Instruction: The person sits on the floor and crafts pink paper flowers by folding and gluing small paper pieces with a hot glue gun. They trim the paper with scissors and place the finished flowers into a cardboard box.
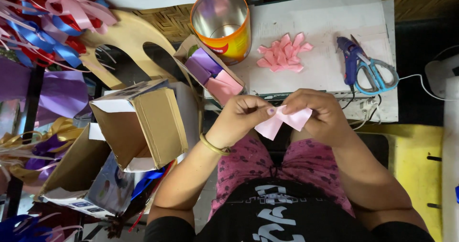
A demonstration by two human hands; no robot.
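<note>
Head view, looking down. Left hand (241, 115) and right hand (319, 114) meet above lap, both pinching pink ribbon piece (282, 121) at its middle; ends flare left and right, fold detail hard to read. Gold bangle (213, 146) on left wrist. White board (330, 65) ahead carries cluster of folded pink pieces (283, 53), blue glue gun (348, 60), blue-handled scissors (377, 75) touching gun. Orange tin (222, 24) lies on side at board's left edge; small box (209, 71) with purple and pink strips just beside it.
</note>
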